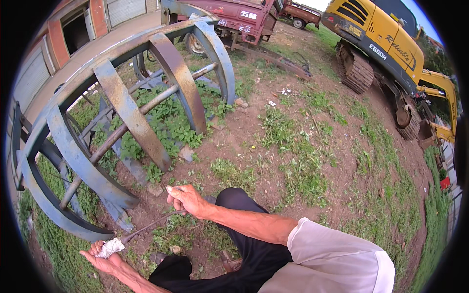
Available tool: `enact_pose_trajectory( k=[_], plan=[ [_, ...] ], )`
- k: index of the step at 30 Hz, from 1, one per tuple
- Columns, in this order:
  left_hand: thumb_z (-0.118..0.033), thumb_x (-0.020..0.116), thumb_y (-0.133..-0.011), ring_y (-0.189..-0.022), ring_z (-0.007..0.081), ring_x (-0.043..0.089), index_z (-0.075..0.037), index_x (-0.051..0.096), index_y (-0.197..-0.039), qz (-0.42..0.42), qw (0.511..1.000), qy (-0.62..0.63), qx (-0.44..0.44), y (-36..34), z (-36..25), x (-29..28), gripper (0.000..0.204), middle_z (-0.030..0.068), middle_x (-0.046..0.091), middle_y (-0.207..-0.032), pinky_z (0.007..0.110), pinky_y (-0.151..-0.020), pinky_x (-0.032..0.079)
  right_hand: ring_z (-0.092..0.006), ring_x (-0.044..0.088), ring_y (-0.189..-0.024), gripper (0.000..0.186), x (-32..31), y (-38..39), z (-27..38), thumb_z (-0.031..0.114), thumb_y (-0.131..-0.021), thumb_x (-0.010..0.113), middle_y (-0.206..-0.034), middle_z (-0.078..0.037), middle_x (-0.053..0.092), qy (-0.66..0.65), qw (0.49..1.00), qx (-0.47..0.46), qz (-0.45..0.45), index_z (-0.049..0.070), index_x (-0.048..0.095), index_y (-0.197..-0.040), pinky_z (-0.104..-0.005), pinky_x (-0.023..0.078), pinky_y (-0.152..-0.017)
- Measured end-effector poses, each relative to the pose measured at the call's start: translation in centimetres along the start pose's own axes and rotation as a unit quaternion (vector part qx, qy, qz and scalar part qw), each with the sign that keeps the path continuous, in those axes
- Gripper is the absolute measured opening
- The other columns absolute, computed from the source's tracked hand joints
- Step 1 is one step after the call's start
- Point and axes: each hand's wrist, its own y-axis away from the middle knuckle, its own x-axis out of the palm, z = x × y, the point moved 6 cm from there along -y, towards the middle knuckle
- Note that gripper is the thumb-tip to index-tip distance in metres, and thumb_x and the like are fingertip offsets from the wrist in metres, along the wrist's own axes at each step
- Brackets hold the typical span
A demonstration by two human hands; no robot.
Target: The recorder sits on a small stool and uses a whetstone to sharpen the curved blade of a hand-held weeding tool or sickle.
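My left hand [105, 260] grips a white wrapped bundle [111, 246] at the lower left, around one end of a thin dark rod [146, 229]. The rod slants up to the right and passes out of sight behind my right hand [185, 199]. That hand's fingers are curled, with the thumb raised; what they hold, if anything, is hidden or too small to tell. Both hands are beside a large curved frame of blue, rusty steel bars [134, 122], above bent legs in dark trousers [239, 244].
A yellow excavator [376, 36] stands at the upper right, a faded red vehicle [244, 17] behind the frame, and another small truck [298, 14] farther back. A building with shutters [119, 10] lines the upper left. The ground [234, 146] is dirt with weeds and stones.
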Motion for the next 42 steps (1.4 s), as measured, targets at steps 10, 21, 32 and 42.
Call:
enact_pose_trajectory(
  k=[10,21,32,42],
  plan=[
    [-0.042,0.043,-0.102,-0.088,0.0269,0.055,0.004,0.05,-0.095,-0.057,0.998,0.006,-0.017,-1.9,0.1,-3.4,0.047,0.0134,0.054,-0.087,0.047,-0.095,0.048,-0.009,0.047,-0.045,0.049,0.5,-0.6,1.7,0.046,-0.097,0.054,-0.054,-0.004,0.053,-0.013,0.998,-0.066,-0.008,0.0,0.06,-0.082,-0.0257,0.037,-0.043],
    [-0.019,0.039,-0.098,-0.1,0.033,0.056,0.012,0.043,-0.133,0.049,0.988,0.136,-0.052,-2.8,1.1,-4.6,0.046,0.0224,0.058,-0.105,0.05,-0.108,0.038,-0.0085,0.046,-0.049,0.048,-0.1,-0.9,2.3,0.044,-0.096,0.056,-0.055,-0.003,0.054,-0.01,0.995,-0.091,-0.034,0.0,0.061,-0.08,-0.0251,0.034,-0.046],
    [-0.016,0.04,-0.097,-0.105,0.0333,0.056,0.013,0.041,-0.133,0.071,0.982,0.171,-0.027,-2.2,0.7,-3.8,0.047,0.0235,0.058,-0.109,0.051,-0.113,0.035,-0.0096,0.047,-0.047,0.048,0.2,-1.3,1.4,0.045,-0.096,0.057,-0.056,-0.004,0.055,-0.017,0.996,-0.069,-0.048,0.0,0.061,-0.08,-0.0259,0.035,-0.045],
    [-0.024,0.041,-0.103,-0.118,0.0333,0.053,0.009,0.041,-0.133,0.013,0.999,0.032,0.003,-1.1,0.3,-1.5,0.045,0.0223,0.055,-0.124,0.049,-0.112,0.038,-0.0104,0.047,-0.044,0.047,-0.1,-1.2,1.0,0.046,-0.094,0.059,-0.056,-0.004,0.053,-0.059,0.996,-0.033,-0.057,0.001,0.061,-0.081,-0.0257,0.038,-0.041]
  ],
)
